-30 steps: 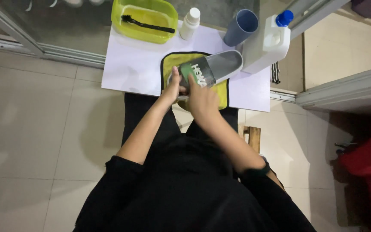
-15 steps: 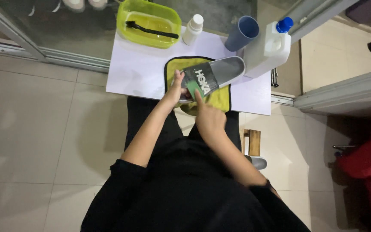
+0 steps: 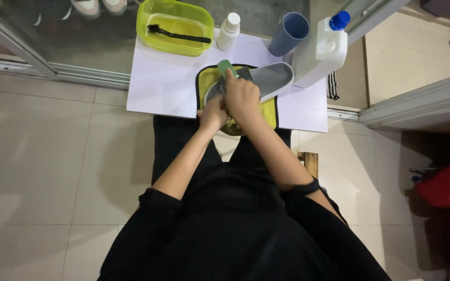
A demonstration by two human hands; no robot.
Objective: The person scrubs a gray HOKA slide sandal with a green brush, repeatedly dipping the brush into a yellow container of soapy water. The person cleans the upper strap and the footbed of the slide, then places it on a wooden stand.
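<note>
Near the table's front edge, my left hand grips the grey slide sandal. My right hand presses a green sponge on it; scrubbing next calls for a firm hold

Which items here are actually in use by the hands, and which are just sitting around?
In use: grey slide sandal, green sponge, yellow cloth, left hand, right hand.
Lying about: yellow basin with black brush, small white bottle, blue cup, white jug.

The scene was viewed by a single head-worn camera, aimed steeply downward from above the seated person. The small white table was framed near the top, at moderate distance.
</note>
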